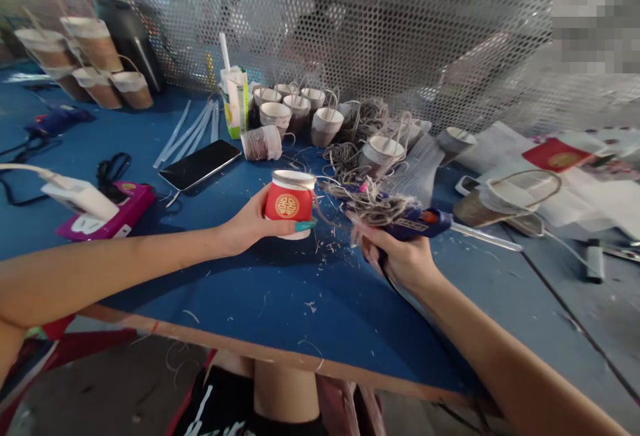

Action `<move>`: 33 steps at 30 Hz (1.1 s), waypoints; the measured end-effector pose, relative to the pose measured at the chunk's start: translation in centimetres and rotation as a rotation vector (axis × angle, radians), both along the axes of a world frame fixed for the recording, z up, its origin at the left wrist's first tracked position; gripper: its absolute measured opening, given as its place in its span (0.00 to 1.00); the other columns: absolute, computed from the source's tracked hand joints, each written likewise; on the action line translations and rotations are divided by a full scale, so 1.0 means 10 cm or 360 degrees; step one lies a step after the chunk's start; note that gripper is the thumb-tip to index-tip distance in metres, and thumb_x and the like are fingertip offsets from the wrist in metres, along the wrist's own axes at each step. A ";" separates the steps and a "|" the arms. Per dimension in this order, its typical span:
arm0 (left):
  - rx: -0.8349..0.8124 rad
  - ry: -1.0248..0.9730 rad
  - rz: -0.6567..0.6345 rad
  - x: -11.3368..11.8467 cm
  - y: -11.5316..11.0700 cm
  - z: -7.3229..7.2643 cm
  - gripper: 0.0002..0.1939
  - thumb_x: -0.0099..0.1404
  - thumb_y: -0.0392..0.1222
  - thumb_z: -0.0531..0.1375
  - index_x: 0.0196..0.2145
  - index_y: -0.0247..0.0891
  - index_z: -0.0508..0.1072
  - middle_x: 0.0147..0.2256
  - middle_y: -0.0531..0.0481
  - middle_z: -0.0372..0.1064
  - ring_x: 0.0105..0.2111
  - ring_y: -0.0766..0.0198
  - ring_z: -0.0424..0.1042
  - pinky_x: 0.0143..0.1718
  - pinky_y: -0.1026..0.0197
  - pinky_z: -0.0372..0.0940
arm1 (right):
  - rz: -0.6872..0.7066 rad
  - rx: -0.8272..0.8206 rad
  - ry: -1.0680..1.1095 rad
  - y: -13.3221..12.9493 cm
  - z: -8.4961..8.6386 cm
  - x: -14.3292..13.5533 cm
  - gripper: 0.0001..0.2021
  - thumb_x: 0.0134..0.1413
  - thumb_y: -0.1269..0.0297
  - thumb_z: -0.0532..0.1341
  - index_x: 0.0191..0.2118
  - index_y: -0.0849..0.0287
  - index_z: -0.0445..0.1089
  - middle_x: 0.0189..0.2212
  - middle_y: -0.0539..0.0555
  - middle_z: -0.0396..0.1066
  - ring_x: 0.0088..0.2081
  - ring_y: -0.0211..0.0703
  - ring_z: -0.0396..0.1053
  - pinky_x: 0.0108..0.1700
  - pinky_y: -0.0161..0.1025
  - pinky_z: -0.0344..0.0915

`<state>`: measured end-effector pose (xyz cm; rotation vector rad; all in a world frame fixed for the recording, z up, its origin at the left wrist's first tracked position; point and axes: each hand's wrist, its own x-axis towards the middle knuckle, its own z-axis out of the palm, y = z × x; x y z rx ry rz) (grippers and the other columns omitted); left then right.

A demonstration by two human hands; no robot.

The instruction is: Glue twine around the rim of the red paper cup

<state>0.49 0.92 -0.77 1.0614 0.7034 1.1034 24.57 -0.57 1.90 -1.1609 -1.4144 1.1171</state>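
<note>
My left hand [255, 223] is closed around a small paper cup [291, 204] with a red wrap and a gold round emblem, held upright above the blue table. In my right hand [400, 256] is a blue hot glue gun [417, 223], its clear glue stick [487, 237] poking out of the back toward the right. Tangled grey twine [380, 203] lies over the gun's front, so its nozzle is hard to make out. A thin strand runs between the cup and the gun's front.
Behind stand several small cups with twine handles [275, 115], one wrapped cup on its side [261, 143], and a drink carton [235, 99]. Leftward lie a phone [200, 164], glue sticks [193, 131] and a magenta power strip [113, 213]. A perforated metal screen [300, 29] closes the back.
</note>
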 end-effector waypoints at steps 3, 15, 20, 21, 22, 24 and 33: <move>0.0005 0.0025 -0.0033 -0.01 -0.01 -0.01 0.37 0.40 0.41 0.76 0.47 0.38 0.68 0.44 0.46 0.75 0.44 0.53 0.76 0.49 0.47 0.71 | 0.0012 -0.0047 -0.0079 -0.01 0.00 -0.01 0.25 0.44 0.53 0.72 0.09 0.57 0.63 0.08 0.48 0.61 0.11 0.34 0.59 0.16 0.35 0.62; 0.0101 0.0041 -0.0059 0.00 -0.02 -0.02 0.36 0.42 0.41 0.76 0.48 0.40 0.68 0.46 0.44 0.76 0.44 0.51 0.76 0.48 0.47 0.71 | -0.0033 -0.0107 -0.0218 -0.05 0.04 -0.05 0.25 0.45 0.55 0.71 0.09 0.55 0.60 0.08 0.47 0.60 0.12 0.35 0.59 0.17 0.36 0.62; 0.0078 0.0064 -0.0060 -0.01 -0.02 -0.02 0.37 0.42 0.42 0.76 0.49 0.40 0.67 0.46 0.44 0.75 0.45 0.51 0.76 0.48 0.48 0.71 | -0.0049 -0.0080 -0.0243 -0.06 0.07 -0.06 0.23 0.44 0.57 0.70 0.10 0.55 0.60 0.08 0.46 0.59 0.11 0.34 0.58 0.16 0.35 0.62; 0.0075 0.0059 -0.0061 -0.01 -0.02 -0.02 0.37 0.42 0.41 0.76 0.49 0.40 0.67 0.46 0.45 0.75 0.45 0.51 0.75 0.48 0.49 0.71 | -0.0052 -0.0078 -0.0243 -0.07 0.07 -0.06 0.23 0.44 0.57 0.69 0.10 0.55 0.59 0.08 0.46 0.59 0.11 0.34 0.58 0.16 0.35 0.61; 0.0069 0.0051 -0.0062 -0.01 -0.02 -0.02 0.37 0.42 0.41 0.76 0.49 0.40 0.67 0.47 0.45 0.75 0.45 0.52 0.75 0.48 0.49 0.71 | -0.0054 -0.0080 -0.0245 -0.07 0.07 -0.06 0.23 0.44 0.57 0.69 0.10 0.55 0.59 0.08 0.46 0.59 0.11 0.34 0.58 0.15 0.35 0.61; 0.0063 0.0037 -0.0058 -0.01 -0.02 -0.02 0.38 0.42 0.41 0.76 0.50 0.41 0.67 0.47 0.46 0.74 0.45 0.53 0.75 0.48 0.50 0.71 | -0.0054 -0.0088 -0.0250 -0.08 0.08 -0.06 0.22 0.44 0.57 0.69 0.11 0.54 0.59 0.09 0.46 0.59 0.12 0.35 0.58 0.15 0.35 0.61; 0.0046 0.0028 -0.0079 -0.04 -0.01 -0.03 0.35 0.42 0.39 0.75 0.47 0.42 0.69 0.44 0.48 0.76 0.44 0.54 0.75 0.49 0.49 0.69 | -0.0086 -0.0110 -0.0239 -0.09 0.11 -0.09 0.18 0.42 0.59 0.68 0.11 0.55 0.61 0.10 0.47 0.60 0.12 0.33 0.56 0.14 0.34 0.58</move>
